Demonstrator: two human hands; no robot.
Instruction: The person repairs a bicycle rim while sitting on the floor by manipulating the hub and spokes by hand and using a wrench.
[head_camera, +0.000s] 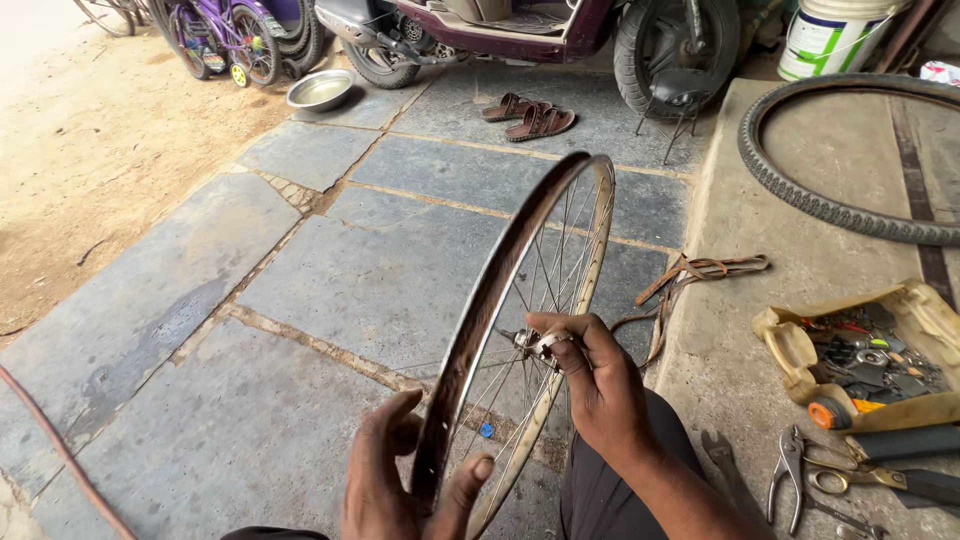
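A bare bicycle wheel rim (530, 250) with thin metal spokes stands upright in front of me, seen nearly edge-on. My left hand (395, 480) grips the near bottom of the rim, thumb on one side and fingers on the other. My right hand (590, 385) reaches through beside the spokes and closes its fingers on the hub and axle (528, 340) at the wheel's centre. A strip of dark rim tape lines the rim's inner channel.
A loose bicycle tyre (830, 200) lies on the raised concrete ledge at right. A cut plastic container of small tools (870, 360), pliers (790, 475) and scissors lie near my right arm. Sandals (528, 115), a steel bowl (320, 90), a scooter and a white bucket stand farther off.
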